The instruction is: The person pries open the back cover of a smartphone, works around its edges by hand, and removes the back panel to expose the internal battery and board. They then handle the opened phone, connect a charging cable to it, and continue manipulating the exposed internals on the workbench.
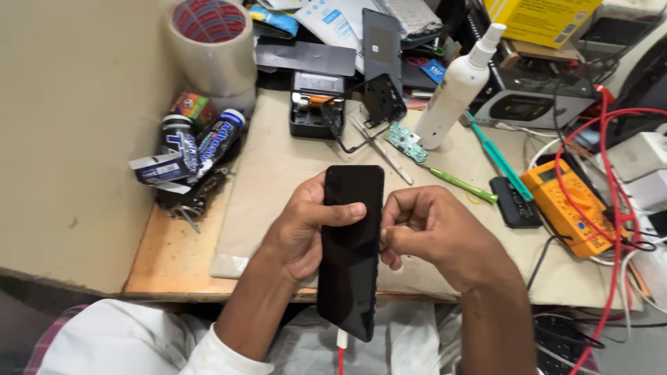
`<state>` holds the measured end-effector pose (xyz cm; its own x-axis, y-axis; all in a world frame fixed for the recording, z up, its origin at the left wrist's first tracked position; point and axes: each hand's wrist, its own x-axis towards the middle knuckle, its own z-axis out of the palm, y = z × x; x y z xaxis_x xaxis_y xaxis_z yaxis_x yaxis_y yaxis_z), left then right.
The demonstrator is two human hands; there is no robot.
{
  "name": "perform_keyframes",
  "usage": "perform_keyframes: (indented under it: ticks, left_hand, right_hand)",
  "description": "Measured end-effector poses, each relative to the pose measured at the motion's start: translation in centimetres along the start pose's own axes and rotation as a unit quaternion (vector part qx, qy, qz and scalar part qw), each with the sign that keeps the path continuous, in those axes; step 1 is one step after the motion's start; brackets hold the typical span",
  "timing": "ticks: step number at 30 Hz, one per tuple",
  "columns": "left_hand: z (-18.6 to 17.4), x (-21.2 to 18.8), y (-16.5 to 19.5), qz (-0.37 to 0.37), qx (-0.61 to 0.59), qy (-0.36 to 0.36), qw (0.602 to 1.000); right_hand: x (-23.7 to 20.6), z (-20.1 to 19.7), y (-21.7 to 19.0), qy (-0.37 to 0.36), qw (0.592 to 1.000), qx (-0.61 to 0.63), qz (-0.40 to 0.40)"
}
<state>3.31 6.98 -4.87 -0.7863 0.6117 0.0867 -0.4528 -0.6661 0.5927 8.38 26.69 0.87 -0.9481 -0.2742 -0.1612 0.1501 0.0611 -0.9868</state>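
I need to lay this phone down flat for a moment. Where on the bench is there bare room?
Bare mat lies left of the phone, between the glue tubes and the tweezers. The wood strip at the left edge is free too. Right of the green screwdriver, the multimeter and red leads crowd everything.

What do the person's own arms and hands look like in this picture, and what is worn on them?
Both hands are bare: the left hand and right hand show no gloves, rings or watch. The left arm has a white sleeve pushed up near the elbow; the right forearm is uncovered.
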Motion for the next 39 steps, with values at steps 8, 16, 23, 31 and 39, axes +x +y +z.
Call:
perform_keyframes:
  ticks: [8, 16, 23, 31, 39]
  left_hand:
    - [-1.0, -0.4, 0.0, 0.029, -0.057, -0.042, 0.997]
    - [-1.5, -0.7, -0.6, 0.118, -0.087, -0.047, 0.988]
    - [0.4, -1.5, -2.3, 0.145, -0.181, -0.131, 0.964]
    - [3.6, -5.3, -3.3, 0.042, 0.029, 0.064, 0.997]
    - [4.8, -7.0, -3.2, 0.091, 0.315, 0.138, 0.935]
  right_hand:
    - [-1.0, 1.5, -0.7, 0.012, 1.000, -0.010, 0.002]
    - [-4.3, 6.1, 2.7, -0.017, 0.998, 0.056, -0.024]
    - [-6.4, 8.2, 5.1, 0.136, 0.988, -0.042, -0.062]
    - [-6.1, 10.2, 4.6, 0.393, 0.835, -0.335, -0.190]
    - [-5.9, 11.5, 4.1, 0.341, 0.816, -0.420, -0.202]
